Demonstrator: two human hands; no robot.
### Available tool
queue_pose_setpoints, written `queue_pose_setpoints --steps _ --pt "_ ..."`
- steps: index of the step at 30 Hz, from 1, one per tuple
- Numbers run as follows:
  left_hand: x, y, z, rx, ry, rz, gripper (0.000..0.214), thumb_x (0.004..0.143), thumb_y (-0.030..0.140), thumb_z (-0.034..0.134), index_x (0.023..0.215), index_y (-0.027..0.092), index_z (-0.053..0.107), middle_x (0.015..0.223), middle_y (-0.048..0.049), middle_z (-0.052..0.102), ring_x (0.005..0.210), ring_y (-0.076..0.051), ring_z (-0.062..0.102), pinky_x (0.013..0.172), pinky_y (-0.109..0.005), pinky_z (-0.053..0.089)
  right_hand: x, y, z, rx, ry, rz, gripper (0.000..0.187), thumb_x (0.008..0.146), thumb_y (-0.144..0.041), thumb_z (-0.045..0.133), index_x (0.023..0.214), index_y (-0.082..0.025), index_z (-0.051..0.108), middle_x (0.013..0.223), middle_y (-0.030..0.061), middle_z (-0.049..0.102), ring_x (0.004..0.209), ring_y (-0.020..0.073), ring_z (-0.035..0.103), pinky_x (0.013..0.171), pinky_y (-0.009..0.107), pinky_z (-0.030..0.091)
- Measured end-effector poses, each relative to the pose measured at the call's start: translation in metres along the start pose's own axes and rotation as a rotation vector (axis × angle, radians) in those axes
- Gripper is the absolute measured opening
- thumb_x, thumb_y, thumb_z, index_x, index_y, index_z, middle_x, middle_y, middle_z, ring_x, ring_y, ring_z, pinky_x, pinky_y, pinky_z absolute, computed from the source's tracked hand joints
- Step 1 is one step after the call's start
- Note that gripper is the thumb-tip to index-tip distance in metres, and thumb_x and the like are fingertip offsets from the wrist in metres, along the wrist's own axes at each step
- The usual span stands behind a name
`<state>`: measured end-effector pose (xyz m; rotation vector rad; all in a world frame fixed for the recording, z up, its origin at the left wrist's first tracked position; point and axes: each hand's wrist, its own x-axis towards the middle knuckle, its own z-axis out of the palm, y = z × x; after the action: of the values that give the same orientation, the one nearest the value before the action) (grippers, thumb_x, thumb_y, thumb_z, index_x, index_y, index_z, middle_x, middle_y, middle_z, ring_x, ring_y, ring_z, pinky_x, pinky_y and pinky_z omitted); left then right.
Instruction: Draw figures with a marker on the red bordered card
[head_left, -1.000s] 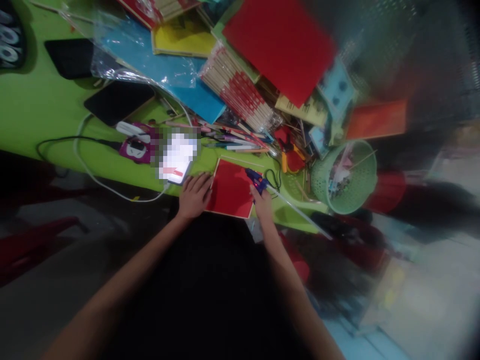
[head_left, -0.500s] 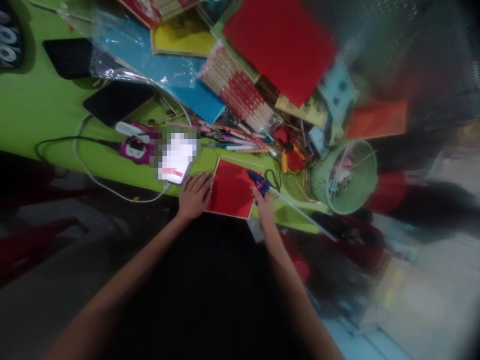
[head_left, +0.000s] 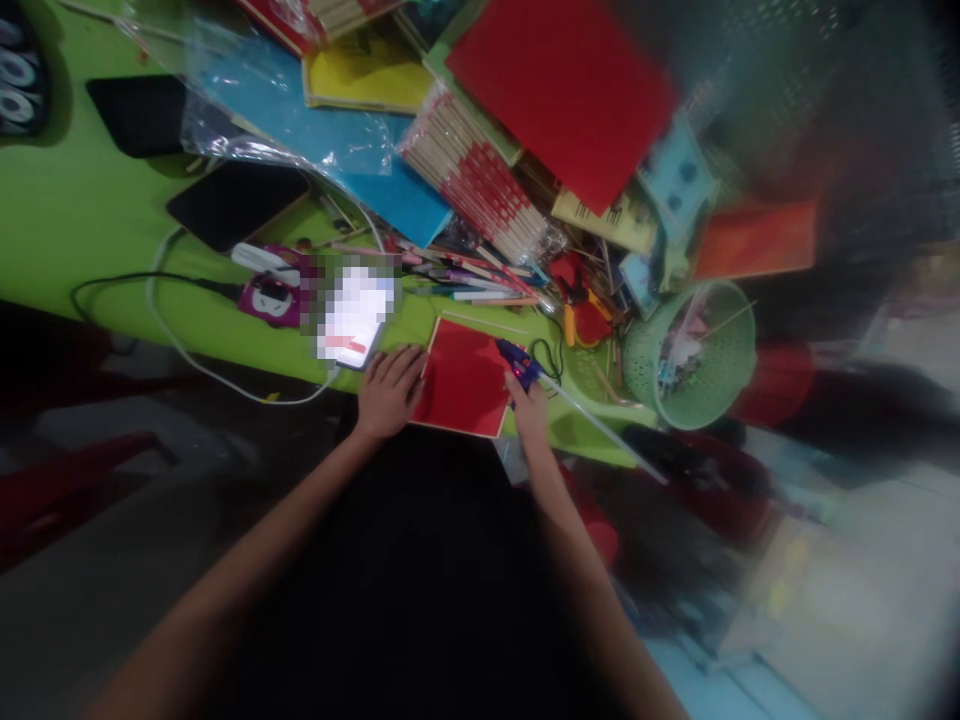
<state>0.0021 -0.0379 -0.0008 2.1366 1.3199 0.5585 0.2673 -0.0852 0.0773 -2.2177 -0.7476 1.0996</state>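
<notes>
A red square sheet (head_left: 465,382) with thin pale strips along its edges lies at the front edge of the green table. My left hand (head_left: 390,388) rests flat by its left side, fingers stretched out and touching the edge. In my right hand (head_left: 529,400) is a blue hot glue gun (head_left: 517,360), its nozzle pointing left over the sheet's upper right corner. A long whitish glue stick (head_left: 600,430) sticks out of the gun's back toward the lower right. Just left of my left hand lies a lit phone (head_left: 354,315), its screen blurred out.
Pens and sticks (head_left: 480,285) lie behind the sheet, beside orange-handled pliers (head_left: 581,310). A green basket (head_left: 697,355) of scraps stands right. Further back are bundled wooden sticks (head_left: 480,180) and a large red sheet (head_left: 562,90). A purple power socket (head_left: 270,295) with cables sits left.
The glue stick's far end has shifted very slightly. Both hands and the red square sheet stay in practically the same place.
</notes>
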Motion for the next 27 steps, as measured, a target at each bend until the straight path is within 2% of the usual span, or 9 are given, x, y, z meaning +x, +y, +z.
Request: queue_pose_setpoints --steps 8,17,27 --pt "-0.0013 -0.0021 0.0022 -0.013 -0.004 -0.017 0.056 0.105 0.032 0.05 0.16 0.036 0.05 0.161 -0.0034 0.059 0.152 -0.026 0.052 0.133 -0.051 0.028 -0.0005 -0.0038 -0.0007 -0.034 0.016 -0.015 0.054 0.085 -0.078 0.062 0.074 -0.025 0.058 0.061 -0.0015 0.053 0.064 0.0199 0.05 0.066 0.036 0.043" --pt "-0.0003 0.0 0.0022 -0.004 0.002 -0.026 0.051 0.105 0.032 0.05 0.155 0.032 0.057 0.159 -0.005 0.061 0.151 -0.026 0.054 0.132 -0.052 0.03 -0.0011 0.0031 -0.0038 -0.051 0.024 -0.018 0.055 0.085 -0.077 0.061 0.068 -0.025 0.054 0.059 -0.0026 0.05 0.059 0.0177 0.046 0.065 0.035 0.036" --pt "0.0001 0.0003 0.0002 0.008 0.001 -0.02 0.051 0.105 0.033 0.049 0.155 0.032 0.057 0.159 -0.0044 0.061 0.149 -0.026 0.056 0.131 -0.052 0.032 0.0008 -0.0019 0.0004 -0.024 0.003 -0.009 0.054 0.085 -0.078 0.061 0.071 -0.026 0.055 0.058 -0.003 0.05 0.058 0.0183 0.046 0.063 0.036 0.039"
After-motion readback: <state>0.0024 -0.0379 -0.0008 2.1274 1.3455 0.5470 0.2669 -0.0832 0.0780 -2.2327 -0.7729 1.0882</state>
